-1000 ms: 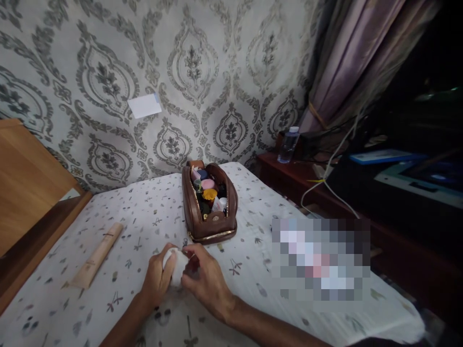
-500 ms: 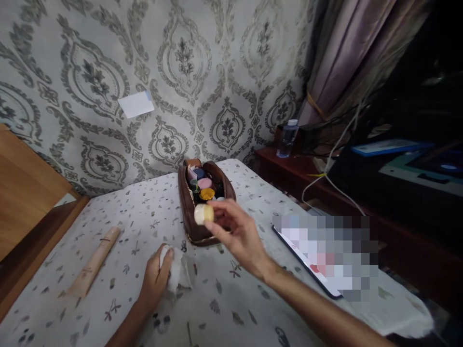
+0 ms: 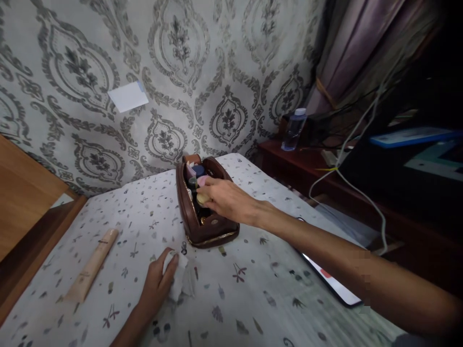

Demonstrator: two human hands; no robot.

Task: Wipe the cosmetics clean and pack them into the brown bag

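Observation:
A brown zip bag [image 3: 210, 235] stands open on the patterned white sheet, with several small containers inside, among them a dark blue lid [image 3: 198, 170] and a pink one [image 3: 202, 180]. My right hand [image 3: 227, 198] reaches into the bag's opening, its fingers closed on a small pale yellow jar [image 3: 202, 198]. Near the front left of the bag, my left hand [image 3: 159, 275] grips a crumpled white tissue [image 3: 180, 278] resting on the sheet.
A beige tube [image 3: 92, 266] lies at the left. Under my right forearm is a phone [image 3: 336, 284]. A clear bottle [image 3: 293, 130] stands on the dark red furniture [image 3: 269, 150], with white cables [image 3: 365, 197] hanging beside it. Wooden board [image 3: 27, 193] at far left.
My right hand has carried the small jar forward and down into the bag. My left hand keeps its hold on the tissue. The view has shifted slightly.

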